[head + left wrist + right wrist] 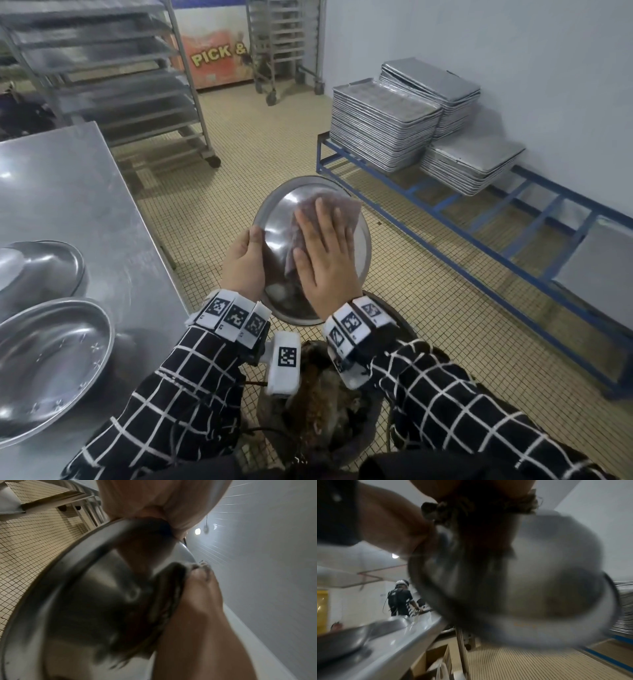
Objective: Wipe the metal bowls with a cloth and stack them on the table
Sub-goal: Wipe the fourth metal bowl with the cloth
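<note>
A shiny metal bowl (279,219) is held tilted in the air above the floor, its outer dome facing me. My left hand (245,262) grips its left rim, thumb on the dome. My right hand (323,250) lies flat with straight fingers, pressing a greyish-pink cloth (344,209) onto the dome. In the left wrist view the bowl (82,601) fills the frame, with the cloth (169,588) under the right hand. The right wrist view is blurred; it shows the bowl (547,588) and the cloth (453,511). Two more bowls (51,366) (41,267) sit on the steel table (78,192) at left.
A dark bin (329,404) full of brownish matter stands right below my wrists. Stacks of baking trays (383,123) rest on a blue frame (479,246) along the right wall. Wheeled tray racks (113,78) stand behind the table. Another person (400,599) works further along the counter.
</note>
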The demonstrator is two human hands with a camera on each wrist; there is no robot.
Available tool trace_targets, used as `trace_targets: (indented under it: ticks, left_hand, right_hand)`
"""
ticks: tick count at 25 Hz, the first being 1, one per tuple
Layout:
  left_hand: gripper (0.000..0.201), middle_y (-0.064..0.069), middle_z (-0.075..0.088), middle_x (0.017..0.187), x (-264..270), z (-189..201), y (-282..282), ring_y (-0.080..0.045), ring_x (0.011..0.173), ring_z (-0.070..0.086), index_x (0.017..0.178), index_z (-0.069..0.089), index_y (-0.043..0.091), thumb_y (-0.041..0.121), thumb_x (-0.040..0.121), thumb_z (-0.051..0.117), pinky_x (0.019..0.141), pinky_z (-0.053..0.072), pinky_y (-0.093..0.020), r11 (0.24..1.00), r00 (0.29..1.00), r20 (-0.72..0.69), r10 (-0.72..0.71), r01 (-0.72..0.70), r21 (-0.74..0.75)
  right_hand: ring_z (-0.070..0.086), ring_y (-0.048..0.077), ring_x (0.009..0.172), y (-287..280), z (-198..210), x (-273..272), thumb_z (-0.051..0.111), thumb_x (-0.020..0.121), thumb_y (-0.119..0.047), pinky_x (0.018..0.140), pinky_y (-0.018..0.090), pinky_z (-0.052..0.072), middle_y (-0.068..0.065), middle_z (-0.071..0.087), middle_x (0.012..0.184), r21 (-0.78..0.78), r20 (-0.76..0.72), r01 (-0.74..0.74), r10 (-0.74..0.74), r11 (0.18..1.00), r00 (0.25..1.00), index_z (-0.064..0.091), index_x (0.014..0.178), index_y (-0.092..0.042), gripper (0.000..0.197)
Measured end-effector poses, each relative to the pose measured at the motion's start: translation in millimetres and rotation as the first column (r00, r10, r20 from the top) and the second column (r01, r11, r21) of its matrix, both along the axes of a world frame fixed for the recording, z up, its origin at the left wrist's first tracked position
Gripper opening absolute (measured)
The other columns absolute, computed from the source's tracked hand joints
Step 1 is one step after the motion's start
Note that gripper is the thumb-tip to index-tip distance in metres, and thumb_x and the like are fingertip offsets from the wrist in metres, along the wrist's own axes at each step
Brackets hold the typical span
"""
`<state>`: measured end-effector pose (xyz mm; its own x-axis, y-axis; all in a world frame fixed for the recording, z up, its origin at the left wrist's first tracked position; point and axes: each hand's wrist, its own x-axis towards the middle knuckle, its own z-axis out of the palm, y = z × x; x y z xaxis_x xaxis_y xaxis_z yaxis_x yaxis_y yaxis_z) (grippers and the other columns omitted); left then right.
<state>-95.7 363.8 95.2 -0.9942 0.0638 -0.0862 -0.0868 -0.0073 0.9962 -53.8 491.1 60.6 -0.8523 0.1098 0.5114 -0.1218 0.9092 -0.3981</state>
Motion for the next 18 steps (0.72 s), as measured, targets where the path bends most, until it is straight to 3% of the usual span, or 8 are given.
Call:
trace_targets:
  ticks: [3,5,7,8,10,13,16,18]
  left_hand:
    - [0.027,0.005,0.071,0.091,-2.3,1.8,-3.2,-0.018,0.095,0.065,0.086,0.068,0.032,0.039,0.097,0.045,0.095,0.048,-0.042,0.999,0.999,0.04,0.01,-0.011,0.032]
    - [0.029,0.011,0.071,0.085,-5.4,2.1,-7.7,-0.014,0.093,0.065,0.081,0.068,0.033,0.037,0.098,0.045,0.094,0.048,-0.036,0.997,0.997,0.06,0.041,-0.044,0.056]
    - [0.033,0.012,0.07,0.083,-9.6,-1.3,-12.4,-0.016,0.093,0.064,0.075,0.07,0.035,0.036,0.098,0.046,0.098,0.046,-0.04,0.996,0.994,0.066,0.082,-0.084,0.04]
    - [0.035,0.012,0.07,0.082,-11.1,-2.8,-13.7,-0.016,0.093,0.064,0.073,0.07,0.036,0.036,0.098,0.045,0.099,0.046,-0.043,0.995,0.993,0.069,0.094,-0.097,0.036]
    - [0.036,0.009,0.069,0.083,-12.1,-4.8,-13.1,-0.019,0.093,0.064,0.072,0.069,0.038,0.038,0.098,0.044,0.099,0.046,-0.047,0.996,0.994,0.068,0.086,-0.087,0.01]
    - [0.03,-0.003,0.069,0.088,-10.1,-7.3,-6.7,-0.026,0.091,0.064,0.08,0.067,0.031,0.042,0.096,0.044,0.094,0.049,-0.05,0.998,0.998,0.026,0.054,-0.053,-0.033]
    - [0.032,-0.015,0.067,0.095,-8.5,-8.8,-3.8,-0.036,0.094,0.062,0.086,0.066,0.025,0.047,0.094,0.044,0.091,0.048,-0.055,0.996,0.999,-0.041,-0.016,0.012,-0.091]
    - [0.03,-0.009,0.068,0.093,-10.3,-6.7,-6.3,-0.031,0.095,0.063,0.086,0.066,0.027,0.044,0.096,0.043,0.092,0.049,-0.049,0.995,0.999,-0.033,-0.031,0.027,-0.097]
  right_hand:
    - [0.004,0.016,0.146,28.8,7.9,-19.1,0.024,0.099,-0.042,0.116,0.051,0.02,0.002,0.014,0.159,-0.163,-0.07,0.089,-0.102,0.983,0.992,0.02,0.15,-0.021,0.055]
    - [0.009,0.016,0.145,44.8,-6.4,-11.5,0.026,0.099,-0.042,0.108,0.053,0.035,-0.003,0.007,0.16,-0.332,-0.01,0.082,-0.09,0.94,0.996,0.016,0.151,-0.026,0.056]
    - [0.014,0.021,0.146,41.3,-27.5,10.7,0.024,0.098,-0.044,0.1,0.052,0.045,-0.011,-0.009,0.159,-0.404,0.088,0.069,-0.036,0.912,0.995,0.001,0.151,-0.034,0.059]
    - [0.01,0.024,0.146,33.1,-37.6,21.3,0.021,0.098,-0.046,0.103,0.053,0.042,-0.012,-0.017,0.158,-0.378,0.123,0.046,0.001,0.924,0.992,-0.006,0.15,-0.036,0.06]
    - [-0.007,0.026,0.147,11.6,-50.0,31.0,0.01,0.097,-0.051,0.113,0.056,0.022,-0.005,-0.022,0.157,-0.214,0.154,0.011,0.022,0.977,0.988,-0.012,0.15,-0.032,0.06]
    - [-0.008,0.029,0.146,-12.0,-36.3,20.1,0.009,0.099,-0.046,0.116,0.056,0.009,0.007,-0.011,0.159,0.007,0.102,-0.002,0.002,1.0,0.995,-0.007,0.151,-0.024,0.058]
    - [0.001,0.023,0.147,-2.2,-9.2,-4.2,0.015,0.099,-0.044,0.119,0.049,0.008,0.004,0.005,0.16,-0.073,0.014,0.095,-0.094,0.993,0.995,0.011,0.152,-0.022,0.057]
    - [0.017,0.019,0.145,18.6,-0.1,-13.1,0.021,0.1,-0.043,0.116,0.044,0.023,0.002,0.021,0.157,-0.29,-0.007,0.175,-0.185,0.941,0.983,0.026,0.149,-0.021,0.054]
